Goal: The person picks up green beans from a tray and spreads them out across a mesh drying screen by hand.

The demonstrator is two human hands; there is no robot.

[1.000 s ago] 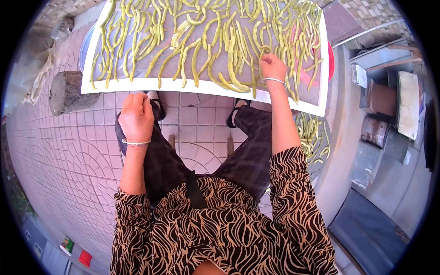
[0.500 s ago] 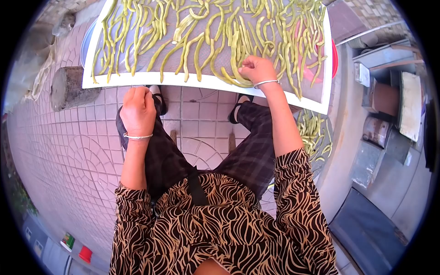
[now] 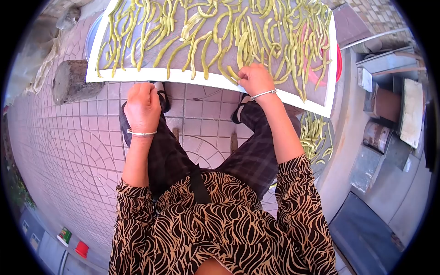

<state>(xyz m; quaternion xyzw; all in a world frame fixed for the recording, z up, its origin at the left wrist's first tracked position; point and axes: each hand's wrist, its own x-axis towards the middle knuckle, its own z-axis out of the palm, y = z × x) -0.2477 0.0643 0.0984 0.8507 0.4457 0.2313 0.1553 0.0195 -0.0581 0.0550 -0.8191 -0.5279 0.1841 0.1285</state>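
Long green bean pods (image 3: 170,52) lie spread in rough rows on a mesh screen with a white frame (image 3: 183,77). My right hand (image 3: 256,80) is over the near edge of the screen, its fingers pinched at the end of a pod beside the frame. Closed in a loose fist, my left hand (image 3: 143,106) hovers just in front of the frame's near edge, above my knee; whatever may be inside it is hidden. More pods (image 3: 312,133) lie in a heap lower down, to the right of my knee.
A log stump (image 3: 75,82) stands left of the screen on the tiled floor (image 3: 82,146). A red basin (image 3: 339,64) shows under the screen's right side, a blue one (image 3: 94,36) under its left. Boxes and a metal can (image 3: 376,136) stand at the right.
My right hand has moved left and toward me, from among the pods to the near frame edge. My left hand stays closed in nearly the same place.
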